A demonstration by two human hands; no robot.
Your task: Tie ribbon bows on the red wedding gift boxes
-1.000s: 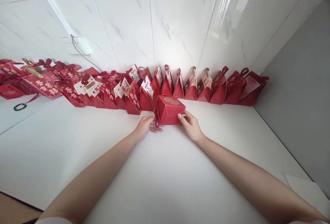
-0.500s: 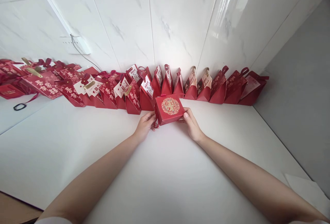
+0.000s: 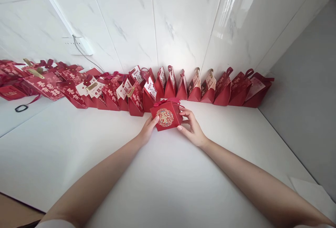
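Between my two hands is a red gift box [image 3: 176, 116] with a round gold-patterned emblem and characters on the face turned to me. A red ribbon bow [image 3: 170, 102] sits on its top. My left hand [image 3: 148, 128] grips its left side, thumb on the front face and fingers hidden behind. My right hand [image 3: 193, 126] touches the right side with thumb and fingertips, the fingers curved and a little apart. Just behind the box stands a row of red gift boxes, among them one with a white tag [image 3: 150, 88].
Several red boxes with ribbon loops [image 3: 222, 90] line the tiled wall [image 3: 181, 21]. More boxes [image 3: 44, 84] crowd the left end. A black loop [image 3: 21, 108] lies on the white table [image 3: 168, 179]. A cable [image 3: 81, 53] hangs from a wall socket. A grey panel [image 3: 301, 91] bounds the right side.
The box has turned so its emblem face tilts towards me and the bow shows on top. My left thumb has come onto the front; my right fingers have shifted along the right side.
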